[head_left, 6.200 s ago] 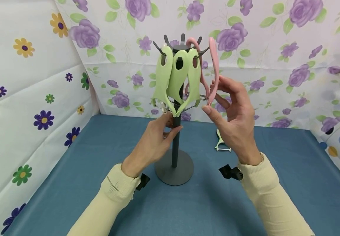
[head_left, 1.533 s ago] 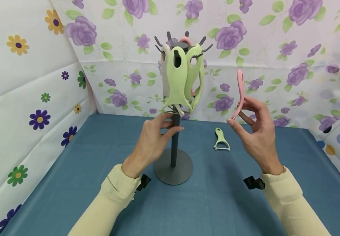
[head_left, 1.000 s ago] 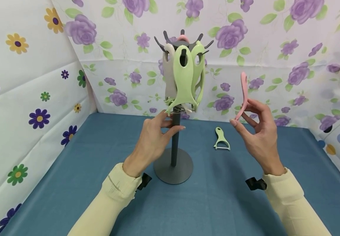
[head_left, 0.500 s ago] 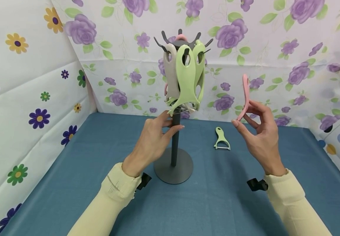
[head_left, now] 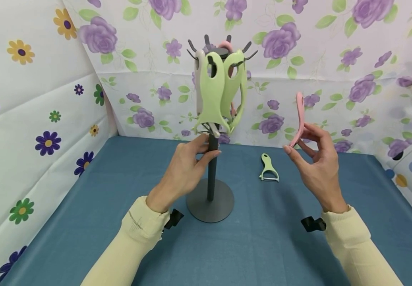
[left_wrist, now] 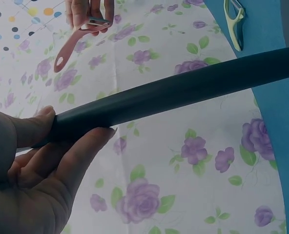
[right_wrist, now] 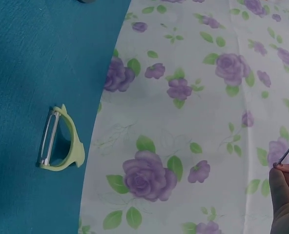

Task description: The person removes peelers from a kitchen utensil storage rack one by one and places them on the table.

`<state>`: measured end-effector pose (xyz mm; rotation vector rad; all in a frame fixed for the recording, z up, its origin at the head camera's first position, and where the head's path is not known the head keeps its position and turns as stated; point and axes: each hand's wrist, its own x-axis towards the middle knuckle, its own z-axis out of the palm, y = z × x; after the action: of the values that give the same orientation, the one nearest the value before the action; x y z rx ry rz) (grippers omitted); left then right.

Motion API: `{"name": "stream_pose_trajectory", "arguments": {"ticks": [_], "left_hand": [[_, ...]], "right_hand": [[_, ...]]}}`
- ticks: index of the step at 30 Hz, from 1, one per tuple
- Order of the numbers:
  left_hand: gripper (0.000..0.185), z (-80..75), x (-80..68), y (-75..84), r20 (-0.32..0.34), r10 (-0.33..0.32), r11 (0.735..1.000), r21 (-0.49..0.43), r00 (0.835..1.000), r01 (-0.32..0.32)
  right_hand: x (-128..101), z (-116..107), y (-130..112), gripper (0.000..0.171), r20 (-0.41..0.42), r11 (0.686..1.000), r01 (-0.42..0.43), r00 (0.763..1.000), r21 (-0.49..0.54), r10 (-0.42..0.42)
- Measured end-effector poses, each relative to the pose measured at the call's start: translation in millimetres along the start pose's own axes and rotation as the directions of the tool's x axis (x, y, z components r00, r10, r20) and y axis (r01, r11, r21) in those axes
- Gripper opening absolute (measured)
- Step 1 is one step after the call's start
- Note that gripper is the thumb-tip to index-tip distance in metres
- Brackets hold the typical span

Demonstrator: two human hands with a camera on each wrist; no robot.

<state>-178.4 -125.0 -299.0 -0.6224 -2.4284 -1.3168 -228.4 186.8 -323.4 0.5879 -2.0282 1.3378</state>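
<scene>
While left hand (head_left: 186, 167) grips rack pole (head_left: 211, 169) | right hand (head_left: 313, 163) pinches pink peeler (head_left: 300, 115) | blue tablecloth (head_left: 263, 246)

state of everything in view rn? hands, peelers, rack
left hand: grips the rack pole
right hand: pinches the pink peeler
pink peeler: off the rack, held upright
rack: upright on the table
hung peelers: on the hooks
green peeler: lying flat on the table

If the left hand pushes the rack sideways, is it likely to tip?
Perhaps slightly: the rack is tall on a thin pole, with peelers hung high. Its wide round base probably steadies it, and the left hand grips the pole.
</scene>
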Motion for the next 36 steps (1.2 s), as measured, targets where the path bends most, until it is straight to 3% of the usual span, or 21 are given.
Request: {"name": "stream_pose_trajectory", "arguments": {"ticks": [6,16,25,36], "left_hand": [[0.013,-3.2,-1.2,-1.5,0.031,0.009,1.0,0.003,0.999,-0.009],[0.014,-3.8,-0.6,0.1,0.038,0.01,1.0,0.003,0.999,-0.01],[0.014,-4.4,-1.7,0.7,0.075,-0.041,0.999,-0.023,0.996,0.043],[0.015,-5.0,-0.7,1.5,0.077,-0.06,0.997,-0.036,0.995,0.063]], "right_hand": [[-2,1,4,0.071,-0.001,1.0,-0.008,1.0,-0.012,0.008],[-2,-1,9,0.071,-0.008,0.999,-0.029,1.0,-0.038,0.029],[-4,-3,15,0.07,-0.015,0.998,-0.032,0.999,-0.062,0.031],[-7,-6,23,0.072,-0.002,0.995,-0.047,0.999,-0.083,0.047]]}}
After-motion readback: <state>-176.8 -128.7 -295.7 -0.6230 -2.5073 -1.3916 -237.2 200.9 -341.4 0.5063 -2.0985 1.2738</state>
